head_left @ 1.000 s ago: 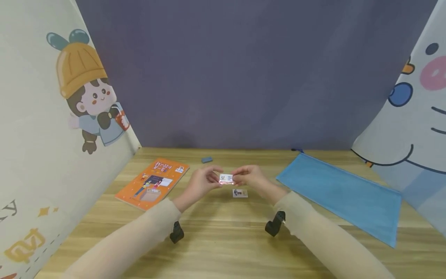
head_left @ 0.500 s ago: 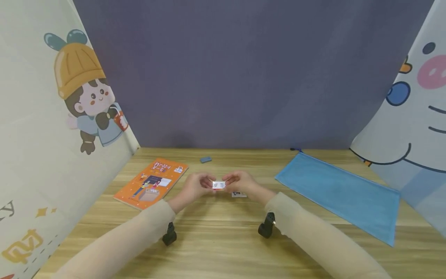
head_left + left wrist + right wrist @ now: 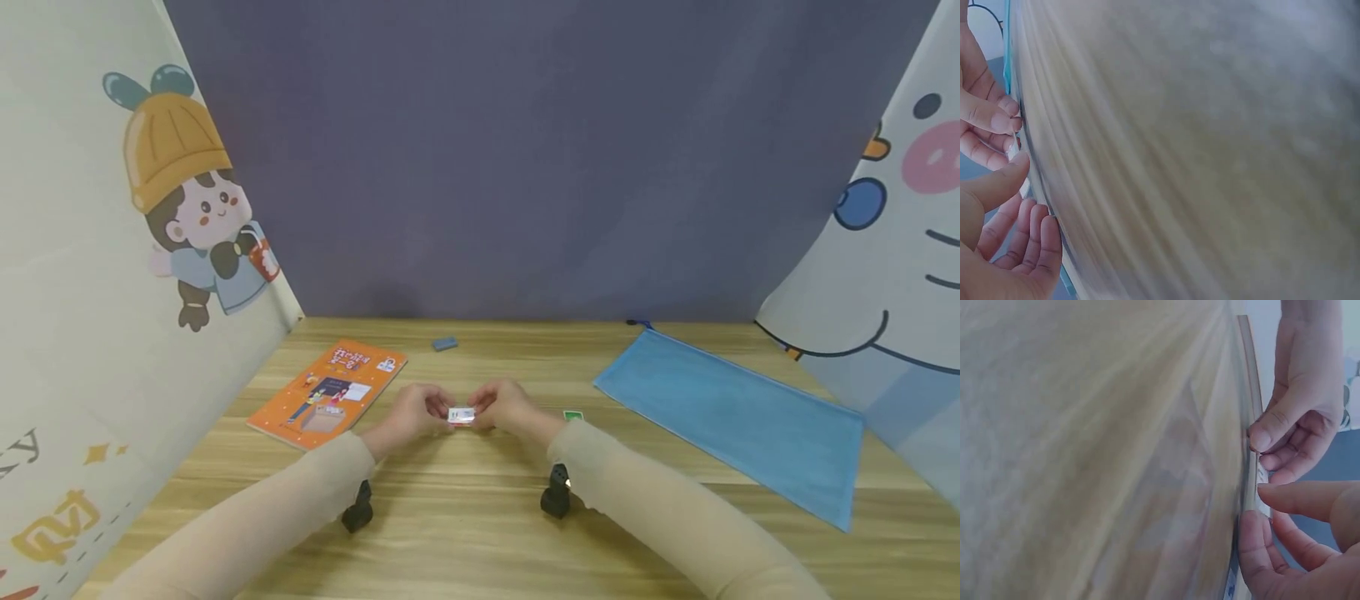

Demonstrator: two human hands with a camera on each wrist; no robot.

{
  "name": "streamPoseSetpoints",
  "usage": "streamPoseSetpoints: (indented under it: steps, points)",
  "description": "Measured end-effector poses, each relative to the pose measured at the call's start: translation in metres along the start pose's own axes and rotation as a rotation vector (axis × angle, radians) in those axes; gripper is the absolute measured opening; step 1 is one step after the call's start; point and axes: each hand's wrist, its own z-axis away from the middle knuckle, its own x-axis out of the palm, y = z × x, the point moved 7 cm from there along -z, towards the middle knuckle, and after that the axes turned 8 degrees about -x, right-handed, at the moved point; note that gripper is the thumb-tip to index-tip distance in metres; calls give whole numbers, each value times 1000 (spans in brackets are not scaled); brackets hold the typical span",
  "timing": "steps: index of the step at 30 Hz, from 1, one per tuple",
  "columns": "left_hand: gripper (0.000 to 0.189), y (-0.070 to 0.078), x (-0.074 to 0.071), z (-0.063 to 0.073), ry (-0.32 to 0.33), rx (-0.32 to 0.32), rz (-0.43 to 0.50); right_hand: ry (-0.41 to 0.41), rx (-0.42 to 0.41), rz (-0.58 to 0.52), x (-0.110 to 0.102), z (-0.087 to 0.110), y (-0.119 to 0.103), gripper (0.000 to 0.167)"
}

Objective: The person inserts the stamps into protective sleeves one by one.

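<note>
Both hands meet over the middle of the table in the head view. A small white rectangular piece (image 3: 461,415) with print on its face and red along its near edge is held between them. My left hand (image 3: 417,411) pinches its left end and my right hand (image 3: 504,406) its right end. In the left wrist view, a white sliver of it (image 3: 1025,187) shows between the fingertips. A small green card with a white border (image 3: 573,415) lies on the table, just behind the right sleeve cuff.
An orange illustrated book (image 3: 330,393) lies at the left. A small grey-blue block (image 3: 445,343) sits near the back edge. To the right a flat light-blue pouch (image 3: 738,421) covers much of the wooden table (image 3: 465,542). A dark cloth (image 3: 517,167) hangs behind.
Both hands have moved left and nearer, carrying the white piece along. The white picture card on the table is now hidden by the right hand, and the green card has come into view.
</note>
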Motion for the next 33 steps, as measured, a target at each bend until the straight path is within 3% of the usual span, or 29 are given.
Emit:
streamPoseSetpoints:
  steps: [4,11,22,33]
  points:
    - [33,-1,0,1,0,-30,-36,-13,3,75,4,0,1,32]
    - [28,-6,1,1,-12,-64,-16,-2,-14,201,6,-1,0,28]
    - [29,-10,-1,2,-28,-103,-23,-19,4,180,6,-2,4,30]
    - [30,-7,-1,7,-25,-116,-39,-32,-9,196,8,-1,4,20]
